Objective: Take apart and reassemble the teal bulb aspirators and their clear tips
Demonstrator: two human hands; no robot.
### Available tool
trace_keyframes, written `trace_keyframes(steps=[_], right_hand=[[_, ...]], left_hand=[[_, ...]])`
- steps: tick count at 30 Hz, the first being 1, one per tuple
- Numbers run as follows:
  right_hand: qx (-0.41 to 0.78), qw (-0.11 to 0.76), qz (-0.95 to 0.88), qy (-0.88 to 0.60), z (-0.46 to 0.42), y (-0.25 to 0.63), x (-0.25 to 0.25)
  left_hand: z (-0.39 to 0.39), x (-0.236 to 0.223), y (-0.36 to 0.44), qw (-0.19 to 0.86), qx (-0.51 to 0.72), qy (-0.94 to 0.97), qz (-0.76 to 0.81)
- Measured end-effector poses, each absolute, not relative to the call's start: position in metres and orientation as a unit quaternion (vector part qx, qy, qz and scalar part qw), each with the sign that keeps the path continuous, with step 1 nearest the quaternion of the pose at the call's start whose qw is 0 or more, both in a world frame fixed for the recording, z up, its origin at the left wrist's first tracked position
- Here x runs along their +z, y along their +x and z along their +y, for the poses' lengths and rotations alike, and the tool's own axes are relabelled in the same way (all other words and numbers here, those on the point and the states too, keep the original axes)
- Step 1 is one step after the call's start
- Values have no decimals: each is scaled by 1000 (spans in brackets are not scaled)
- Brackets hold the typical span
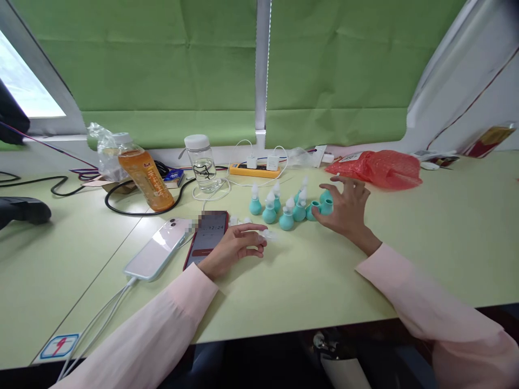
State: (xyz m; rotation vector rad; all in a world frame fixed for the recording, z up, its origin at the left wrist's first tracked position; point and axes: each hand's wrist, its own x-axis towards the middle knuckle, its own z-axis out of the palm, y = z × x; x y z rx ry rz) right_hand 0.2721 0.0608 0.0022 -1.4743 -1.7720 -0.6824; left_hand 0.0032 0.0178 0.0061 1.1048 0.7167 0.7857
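Note:
My left hand [239, 246] is closed in a pinch on a small translucent plastic nozzle [269, 235], held just above the table. My right hand [346, 208] is open over the right end of a group of teal squeeze bulbs, its thumb and forefinger apart. Beside the thumb stand an open-necked teal bulb [326, 207] and others without tips, partly hidden by the hand. To their left, several teal bulbs [286, 220] stand upright with whitish pointed nozzles on top. A few loose clear pieces [234, 221] lie behind my left hand.
A phone with a lit screen [211, 232] lies under my left wrist, beside a pale phone [158, 249] on a charging cable. Behind are an orange drink bottle [146, 178], a clear water bottle [201, 167], a power strip [254, 171] and a red plastic bag [377, 169].

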Motion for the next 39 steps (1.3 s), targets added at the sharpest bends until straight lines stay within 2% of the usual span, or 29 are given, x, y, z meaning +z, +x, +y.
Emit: trace_keyframes(steps=[3,6,8,12,15,18,23,31,39], right_hand=[[-224,222,-701,-640,69,277,-5],[-191,216,-727,-623,69,277,-9],[-204,290,-723,-594,67,276,-7],[-258,516,-688,-441,56,273,3],[-206,587,-732,-278,41,260,6],[-114,532,-809,-223,22,236,-2],[-79,451,-846,-274,4,207,-23],[-29,458,-811,-363,3,202,-29],[-29,441,-834,-329,5,201,-32]], left_hand=[[18,4,4,723,352,501,321],[18,2,4,728,348,502,312],[17,2,3,736,347,497,301],[13,6,3,739,353,491,297],[10,7,4,735,361,486,305],[10,4,5,721,378,488,316],[8,3,6,687,381,528,323],[2,12,8,650,352,594,318],[3,6,11,643,345,599,331]])
